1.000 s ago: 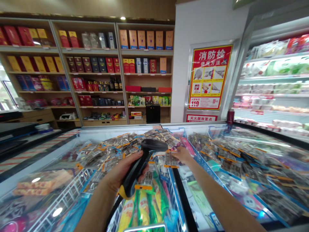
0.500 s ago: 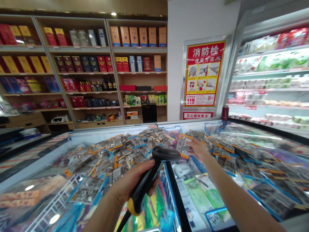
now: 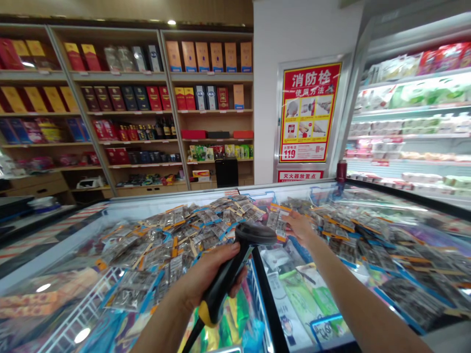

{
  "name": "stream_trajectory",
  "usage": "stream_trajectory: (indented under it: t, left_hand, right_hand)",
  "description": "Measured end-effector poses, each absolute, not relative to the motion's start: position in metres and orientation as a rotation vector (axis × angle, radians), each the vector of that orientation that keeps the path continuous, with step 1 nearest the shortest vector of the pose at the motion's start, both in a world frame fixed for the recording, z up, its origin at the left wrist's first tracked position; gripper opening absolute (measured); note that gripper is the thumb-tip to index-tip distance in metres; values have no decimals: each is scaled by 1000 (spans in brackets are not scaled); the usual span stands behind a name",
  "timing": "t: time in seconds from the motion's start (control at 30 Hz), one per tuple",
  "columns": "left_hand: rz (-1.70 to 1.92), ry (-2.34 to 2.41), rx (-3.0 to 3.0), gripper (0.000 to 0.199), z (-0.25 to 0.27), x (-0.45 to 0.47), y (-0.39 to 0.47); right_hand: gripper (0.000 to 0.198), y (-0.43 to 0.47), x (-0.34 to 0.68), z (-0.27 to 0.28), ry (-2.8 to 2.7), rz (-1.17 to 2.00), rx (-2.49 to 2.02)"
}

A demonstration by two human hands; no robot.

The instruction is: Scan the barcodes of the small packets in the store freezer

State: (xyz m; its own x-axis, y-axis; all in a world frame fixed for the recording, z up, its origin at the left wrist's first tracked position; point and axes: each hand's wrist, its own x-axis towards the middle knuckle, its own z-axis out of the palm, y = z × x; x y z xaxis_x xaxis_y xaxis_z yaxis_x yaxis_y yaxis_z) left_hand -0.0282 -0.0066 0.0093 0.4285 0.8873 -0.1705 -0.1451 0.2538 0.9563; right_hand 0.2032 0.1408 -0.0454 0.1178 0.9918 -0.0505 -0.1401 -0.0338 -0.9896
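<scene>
My left hand (image 3: 217, 269) is wrapped round the handle of a black and yellow barcode scanner (image 3: 230, 269), whose head points to the right, toward my right hand. My right hand (image 3: 299, 227) reaches farther forward and pinches the right edge of a clear packet with an orange border (image 3: 277, 220). Dark contents show through that packet. Similar packets (image 3: 176, 238) lie heaped on the freezer's glass to the left, and another heap (image 3: 368, 245) spreads on the right. The scanner's cable runs down from its handle.
The chest freezer (image 3: 128, 201) has a dark divider bar (image 3: 267, 299) down its middle, with bagged goods visible under the glass. Shelves of boxes (image 3: 127, 98) stand behind it. A red poster (image 3: 311, 113) hangs on the wall, and a lit display fridge (image 3: 415, 122) stands right.
The scanner in my left hand has shifted very slightly to the right. My right hand and its packet have moved a little left in the view, as has the background.
</scene>
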Motion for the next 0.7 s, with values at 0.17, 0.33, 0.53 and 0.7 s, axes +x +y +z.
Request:
stream_trajectory:
  t: [0.17, 0.33, 0.53, 0.7]
  left_hand:
    - [881, 854, 1073, 36, 10, -29, -7]
    - [901, 878, 1027, 38, 10, -38, -6]
    - [942, 864, 966, 35, 3, -53, 4]
    - [977, 887, 934, 35, 5, -60, 12]
  right_hand:
    - [21, 138, 202, -43, -984, 1215, -1172]
    - [18, 139, 210, -39, -937, 1207, -1180]
    - [15, 150, 268, -30, -896, 821, -1423]
    - [40, 154, 349, -15, -817, 498, -1646]
